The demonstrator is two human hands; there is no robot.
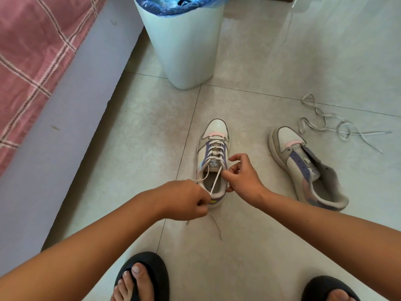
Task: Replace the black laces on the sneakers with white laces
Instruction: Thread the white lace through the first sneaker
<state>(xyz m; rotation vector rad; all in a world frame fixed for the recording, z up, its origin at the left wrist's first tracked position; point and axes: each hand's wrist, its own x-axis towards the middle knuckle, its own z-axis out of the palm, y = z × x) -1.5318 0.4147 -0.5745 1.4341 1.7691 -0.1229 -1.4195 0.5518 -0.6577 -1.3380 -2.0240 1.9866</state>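
1. Presently I am working on the left-hand sneaker [213, 157], which is standing upright on the tiled floor [271, 224] with its toe pointing away from me; a white lace [214, 146] is running in crossed rows through its eyelets right up to the tongue.
2. My left hand [186, 200] is pinching one free end of that lace, fingers curled tight on it, and drawing the strand taut from the top eyelet across the shoe's opening; a loose tail is trailing onto the floor just below this hand.
3. My right hand [243, 179] is resting at the collar on the shoe's right side, fingers curled in; it appears to be gripping the other lace end, though the strand itself is mostly hidden inside the hand.
4. I am judging this shoe as threaded and not yet tied.
5. The second sneaker [308, 168] is lying near to the right, tipped partly on its side, and I am seeing no lace in its eyelets.
6. A loose white lace [338, 127] is lying in curls on the floor just beyond that shoe, untouched.
7. No black laces are showing on either shoe; something dark is sitting in the lined bin [184, 40] ahead, too small to identify.
8. I am rating the task as roughly half complete: tying this one, then lacing the second.
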